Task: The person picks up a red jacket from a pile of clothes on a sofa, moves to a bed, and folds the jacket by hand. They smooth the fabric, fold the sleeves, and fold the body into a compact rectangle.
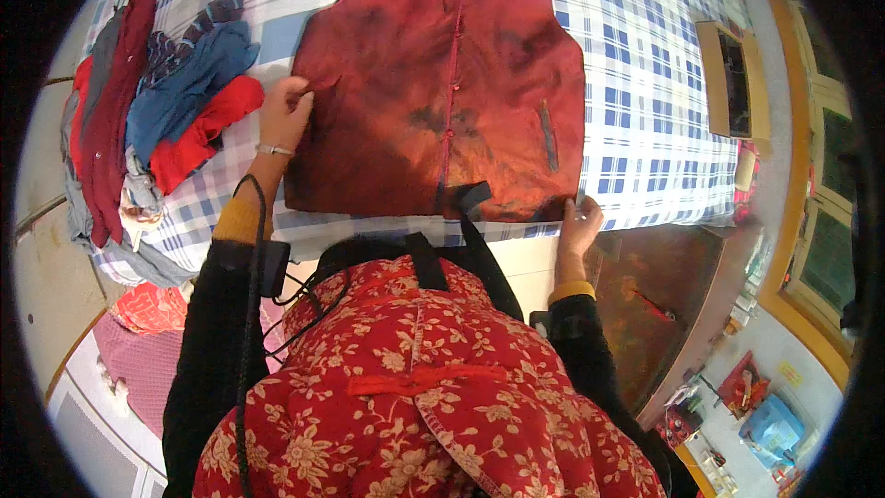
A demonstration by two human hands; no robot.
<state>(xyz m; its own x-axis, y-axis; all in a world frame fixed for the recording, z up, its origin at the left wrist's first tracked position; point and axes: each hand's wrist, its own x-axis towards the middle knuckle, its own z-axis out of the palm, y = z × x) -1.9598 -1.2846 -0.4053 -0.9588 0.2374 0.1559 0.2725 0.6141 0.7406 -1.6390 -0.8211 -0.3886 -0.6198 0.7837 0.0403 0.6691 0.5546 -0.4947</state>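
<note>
A dark red sleeveless vest [387, 117] lies spread flat before me, front side up. Snaps run down its middle seam, and a slanted pocket opening shows on the right half. At the vest's left edge, my left hand [283, 114] pinches the fabric between thumb and fingers. Lower down on the opposite side, my right hand [581, 225] has hold of the bottom corner of the hem. Black straps [473, 200] hang in front of the hem. The vest's top runs out of view.
Under the vest is a bed with a blue-and-white checked sheet [636, 104]. Several heaped garments [187, 97] lie at the left. A cardboard box [753, 90] stands at the far right, beyond a brown cabinet top [657, 290]. Black cables [252, 277] run along my left arm.
</note>
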